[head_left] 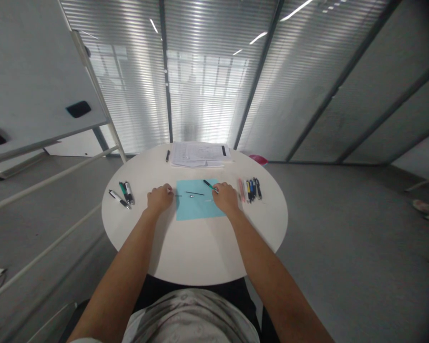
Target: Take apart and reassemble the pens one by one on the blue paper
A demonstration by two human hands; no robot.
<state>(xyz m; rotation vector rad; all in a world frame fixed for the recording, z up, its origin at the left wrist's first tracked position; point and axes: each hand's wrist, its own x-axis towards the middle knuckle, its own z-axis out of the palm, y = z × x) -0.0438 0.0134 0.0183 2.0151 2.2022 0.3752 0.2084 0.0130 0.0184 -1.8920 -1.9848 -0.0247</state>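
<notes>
A light-blue sheet (186, 212) lies on the round white table between my hands. My left hand (160, 198) is closed in a pinch at the sheet's left edge. Something pale shows at its fingertips, and a thin dark piece (178, 196) sticks out beside them; what it grips is not clear. At the right edge, my right hand (226, 198) holds a green-and-black pen (209, 184), its dark end pointing up and left. On the sheet rest a thin dark rod like a pen refill (195, 193), tiny metallic-looking parts (191, 196) and a pale small piece (209, 200).
Several pens (250, 189) lie in a row at the table's right. More pens (123, 195) lie at the left. Papers (198, 155) and a dark pen (168, 156) are at the far edge. A whiteboard frame (103, 105) stands to the left.
</notes>
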